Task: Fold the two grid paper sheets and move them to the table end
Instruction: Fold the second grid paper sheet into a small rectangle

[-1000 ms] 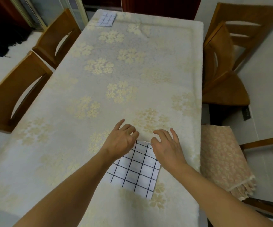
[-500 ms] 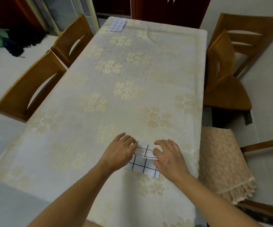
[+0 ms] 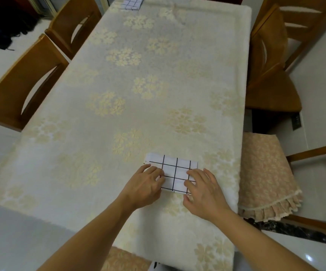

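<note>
Lying folded into a small rectangle on the cream floral tablecloth (image 3: 158,79), near its near right edge, the grid paper sheet (image 3: 174,173) has a hand on each side. The left hand (image 3: 144,187) rests its bent fingers on the sheet's left edge, and the right hand (image 3: 204,194) lays loosely spread fingers on its right edge, neither hand lifting it off the cloth. At the far end of the same tablecloth, well apart from the hands, lies the second folded grid sheet (image 3: 131,2).
</note>
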A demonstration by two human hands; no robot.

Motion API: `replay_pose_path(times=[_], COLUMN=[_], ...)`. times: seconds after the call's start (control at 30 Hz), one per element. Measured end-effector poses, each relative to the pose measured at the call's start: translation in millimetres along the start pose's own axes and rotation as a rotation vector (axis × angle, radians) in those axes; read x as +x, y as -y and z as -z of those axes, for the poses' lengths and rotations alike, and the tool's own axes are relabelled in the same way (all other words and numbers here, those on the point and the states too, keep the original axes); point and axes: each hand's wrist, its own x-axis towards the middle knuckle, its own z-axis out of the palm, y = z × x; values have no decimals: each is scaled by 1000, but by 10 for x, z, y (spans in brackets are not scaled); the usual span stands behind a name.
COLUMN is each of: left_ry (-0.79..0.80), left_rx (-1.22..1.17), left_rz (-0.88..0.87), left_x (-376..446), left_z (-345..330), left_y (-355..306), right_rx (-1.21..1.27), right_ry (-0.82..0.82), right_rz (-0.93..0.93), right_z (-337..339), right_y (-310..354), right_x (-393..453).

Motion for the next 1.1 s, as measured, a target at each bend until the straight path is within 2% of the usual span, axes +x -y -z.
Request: replay_pose_path(times=[0.17,0.33,0.5,0.63,0.9,1.03,1.1], left_ry=[-52,61,147,125,141,145,161], left_rx=[-14,3,-11,-30,-11,-34,-44], left_rz=[76,189,256,312,469,370,398], left_x=[157,420,341,280,137,241,212], left_z=[-17,-232,-523,-571,-502,-529,-557], left_y=[17,69,69,64,191,99,102], right_rx=[-25,-13,-48,-71,-47,-21,-49], right_ry=[-33,19,106,103,80,85,100], right_rz=[-45,-123,-149,-112,-211,-207,-178], right_z=[-28,-167,-440,-492,-461,-491,-508], right_y=[52,150,70,12,11,95,75], right_x=[132,461,484,426,399,497,480])
